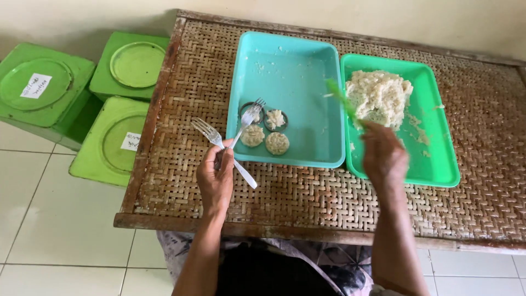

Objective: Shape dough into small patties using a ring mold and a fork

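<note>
Woven-cane bench [307, 203], tiled floor. Left hand [215, 178] grip closed on two forks [233, 143] over teal tray [290, 82], beside patties [266, 140]. Right hand [383, 156] grip closed on green scoop [341, 98] at mash [378, 96], green tray [433, 159]. Likely portioning step; next calls for lifting mash across to ring moulds [263, 116].

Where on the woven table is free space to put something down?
Bare woven table lies in front of both trays and right of the green tray. The teal tray is free at its far half; its near-left corner holds patties and forks.
</note>
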